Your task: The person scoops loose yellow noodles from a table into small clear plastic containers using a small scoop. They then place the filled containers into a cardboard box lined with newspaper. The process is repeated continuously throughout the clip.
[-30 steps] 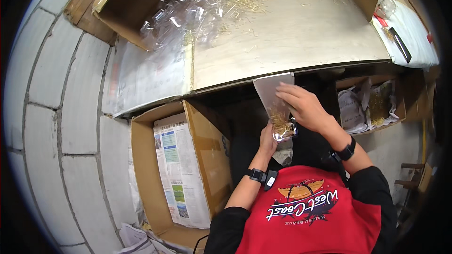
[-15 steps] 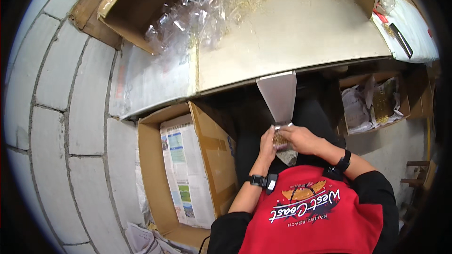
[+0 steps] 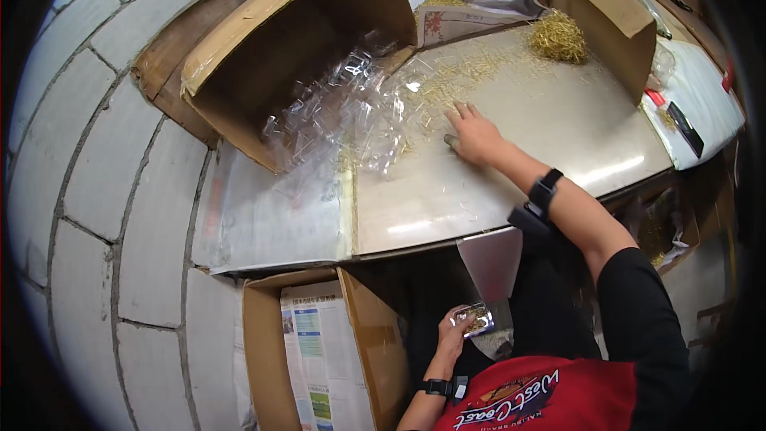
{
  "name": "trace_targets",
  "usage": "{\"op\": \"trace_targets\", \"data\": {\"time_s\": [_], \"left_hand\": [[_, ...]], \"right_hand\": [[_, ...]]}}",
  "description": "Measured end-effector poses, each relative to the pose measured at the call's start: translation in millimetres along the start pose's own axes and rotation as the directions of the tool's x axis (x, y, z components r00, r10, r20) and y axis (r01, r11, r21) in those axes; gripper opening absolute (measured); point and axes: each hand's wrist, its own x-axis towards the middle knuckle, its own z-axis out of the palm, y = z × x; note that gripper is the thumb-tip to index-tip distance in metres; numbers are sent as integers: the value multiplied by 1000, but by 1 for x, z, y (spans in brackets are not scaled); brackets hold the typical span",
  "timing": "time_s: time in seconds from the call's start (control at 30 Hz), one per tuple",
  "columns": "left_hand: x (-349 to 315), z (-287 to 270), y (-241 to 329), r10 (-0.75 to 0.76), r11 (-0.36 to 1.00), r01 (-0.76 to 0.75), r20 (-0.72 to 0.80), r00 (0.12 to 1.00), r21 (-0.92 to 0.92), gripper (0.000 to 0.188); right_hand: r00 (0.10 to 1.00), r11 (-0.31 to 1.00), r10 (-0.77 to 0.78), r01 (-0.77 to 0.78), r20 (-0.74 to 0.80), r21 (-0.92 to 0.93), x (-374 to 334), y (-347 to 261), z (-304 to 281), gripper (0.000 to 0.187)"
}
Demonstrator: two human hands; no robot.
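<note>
Stretching across the view, a pale worktop (image 3: 447,199) bears a large cardboard carton (image 3: 311,48), tipped so that its opening faces the tabletop's middle. A second carton (image 3: 375,343), lined with newspaper (image 3: 323,359), stands below the table's near edge, at the left. Clear plastic cases (image 3: 363,116) lie in a loose pile at the tipped carton's mouth. A grey chute (image 3: 491,262) tapers downward from the near edge. A heap of thin gold-coloured pieces (image 3: 558,38) sits farther back on the worktop, toward the right, with loose ones strewn between it and the cases. The right hand (image 3: 479,140) is over the worktop, palm down, fingers extended and loosely spread, with nothing visible in its grip. The left hand (image 3: 451,335), low near the lap, grasps a small clear case (image 3: 481,319) by its edge; that case, beside the chute's narrow end, contains gold-coloured pieces.
</note>
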Motion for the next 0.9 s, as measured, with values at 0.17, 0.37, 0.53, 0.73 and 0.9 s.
{"op": "trace_targets", "data": {"time_s": [0.17, 0.37, 0.53, 0.73, 0.9], "left_hand": [[0, 9, 27, -100, 995, 100, 23, 995, -11, 34], [17, 20, 17, -92, 990, 106, 137, 986, -95, 37], [15, 33, 28, -65, 991, 84, 174, 983, -101, 40], [15, 42, 18, -66, 992, 84, 183, 981, -93, 41], [3, 64, 26, -66, 996, 74, 122, 990, -58, 40]], "right_hand": [[937, 998, -38, 54, 348, -36, 10, -4, -3, 45], [962, 954, -138, 65, 236, 291, -77, -19, -51, 43], [985, 918, 22, -88, 172, 387, -96, -3, -50, 41], [969, 963, -225, 204, 106, 176, -105, -53, -25, 42], [986, 974, -150, 136, 70, 181, -164, -85, -56, 40]]}}
